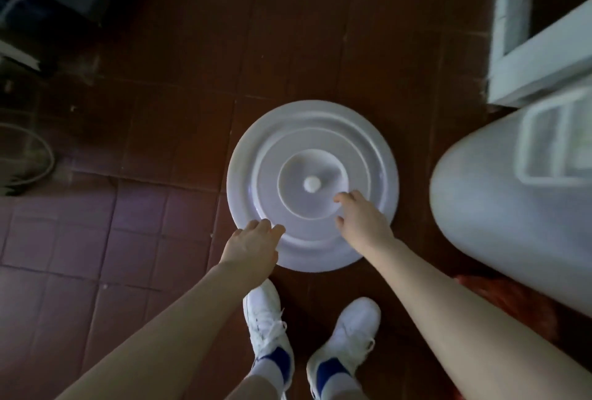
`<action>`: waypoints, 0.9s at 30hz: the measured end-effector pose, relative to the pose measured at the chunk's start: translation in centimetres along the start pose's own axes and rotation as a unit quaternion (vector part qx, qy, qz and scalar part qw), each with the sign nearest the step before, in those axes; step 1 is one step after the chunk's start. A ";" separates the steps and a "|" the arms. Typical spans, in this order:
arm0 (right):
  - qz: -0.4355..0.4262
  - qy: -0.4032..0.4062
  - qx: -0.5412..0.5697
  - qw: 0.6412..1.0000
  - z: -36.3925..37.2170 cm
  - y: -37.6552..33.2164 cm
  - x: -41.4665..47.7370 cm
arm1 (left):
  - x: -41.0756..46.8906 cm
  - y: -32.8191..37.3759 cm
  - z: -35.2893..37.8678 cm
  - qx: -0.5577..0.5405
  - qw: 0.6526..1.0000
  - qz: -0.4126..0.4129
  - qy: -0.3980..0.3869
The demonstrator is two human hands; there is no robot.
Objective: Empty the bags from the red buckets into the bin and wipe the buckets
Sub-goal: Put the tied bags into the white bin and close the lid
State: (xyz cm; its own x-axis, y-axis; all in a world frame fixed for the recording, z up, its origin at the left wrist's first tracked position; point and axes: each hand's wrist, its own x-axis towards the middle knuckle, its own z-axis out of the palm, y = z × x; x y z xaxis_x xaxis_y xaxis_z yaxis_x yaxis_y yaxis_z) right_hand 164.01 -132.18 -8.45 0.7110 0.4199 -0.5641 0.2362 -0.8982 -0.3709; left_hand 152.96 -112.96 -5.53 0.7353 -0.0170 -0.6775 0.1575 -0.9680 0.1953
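Each grip released: left hand (253, 244) at rim of white lid (312, 143), right hand (363, 221) above it.

Bin (320, 120), seen from directly above: only its round white lid shows, with concentric raised rings and a small central knob (311, 184); lid on and level; it stands on the dark tiled floor (179, 85). Red item (506, 300), low at the right: crinkled, blurred, partly hidden; whether bucket or bag cannot be told.
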 end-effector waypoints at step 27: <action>0.384 0.113 0.197 0.895 -8.2 25.4 -54.7 | -18.0 42.8 -0.8 0.152 0.959 0.235 -0.052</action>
State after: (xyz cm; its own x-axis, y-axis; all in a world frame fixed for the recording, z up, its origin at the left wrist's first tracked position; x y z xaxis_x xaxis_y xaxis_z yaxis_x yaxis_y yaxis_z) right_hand 136.50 -179.01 19.06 0.6897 -0.3790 -0.6170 -0.6005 -0.7756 -0.1949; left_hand 147.02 -153.86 15.56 0.6064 -0.4792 -0.6346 -0.3862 -0.8751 0.2917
